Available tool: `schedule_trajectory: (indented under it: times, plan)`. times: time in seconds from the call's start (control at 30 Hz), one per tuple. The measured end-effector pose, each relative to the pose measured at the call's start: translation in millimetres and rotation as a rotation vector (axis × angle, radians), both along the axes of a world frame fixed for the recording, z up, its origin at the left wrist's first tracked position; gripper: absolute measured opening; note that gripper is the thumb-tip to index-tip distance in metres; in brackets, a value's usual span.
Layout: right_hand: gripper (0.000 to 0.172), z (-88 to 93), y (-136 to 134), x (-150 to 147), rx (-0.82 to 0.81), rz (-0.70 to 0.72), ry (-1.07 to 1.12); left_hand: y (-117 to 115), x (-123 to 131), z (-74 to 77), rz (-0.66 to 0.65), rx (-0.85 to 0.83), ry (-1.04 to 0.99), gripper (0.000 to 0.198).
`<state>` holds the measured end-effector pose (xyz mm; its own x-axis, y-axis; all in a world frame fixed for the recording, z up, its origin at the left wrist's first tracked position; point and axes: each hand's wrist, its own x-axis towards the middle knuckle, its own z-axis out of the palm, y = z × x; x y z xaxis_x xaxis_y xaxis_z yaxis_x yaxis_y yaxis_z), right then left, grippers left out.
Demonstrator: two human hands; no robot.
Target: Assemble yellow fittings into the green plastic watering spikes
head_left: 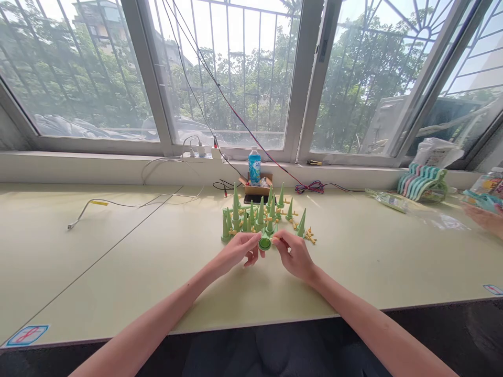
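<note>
My left hand [244,248] is closed on a green plastic spike [264,243], a hollow cone whose round open end faces me. My right hand [294,253] is pinched close against the right side of that end. A small yellow plastic piece [274,239] shows at its fingertips, mostly covered. Just beyond both hands, several green spikes [260,213] stand point up on the table in a loose cluster. Small yellow T-shaped pieces [310,235] lie among them and to their right.
Behind the spikes, a small cardboard box [257,189] stands by a blue-liquid bottle [254,166]. A coiled cable [310,187] and a white cable [118,203] lie on the table [157,283]. Right are green hangers [422,182] and another person's hand [485,220].
</note>
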<state>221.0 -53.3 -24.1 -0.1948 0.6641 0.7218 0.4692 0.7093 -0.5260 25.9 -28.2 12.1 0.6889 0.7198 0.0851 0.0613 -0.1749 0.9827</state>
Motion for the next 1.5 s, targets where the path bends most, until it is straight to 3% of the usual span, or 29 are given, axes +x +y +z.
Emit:
schedule_trajectory:
  times: [0.7, 1.3, 1.4, 1.5]
  plan:
    - [0.026, -2.3, 1, 1, -0.043, 0.017, 0.014, 1, -6, -5.1, 0.047, 0.224, 0.068, 0.036]
    - [0.028, 2.2, 3, -2, -0.173, -0.002, 0.039, 11, -4, -26.3, 0.241, 0.843, 0.126, 0.019]
    - [0.028, 2.7, 3, -3, -0.161, -0.029, 0.065, 11, -2, -26.0, 0.293, 0.840, 0.127, 0.021]
    - [0.027, 1.9, 3, -3, -0.137, -0.074, 0.085, 8, 2, -21.4, 0.358, 0.718, 0.094, 0.027]
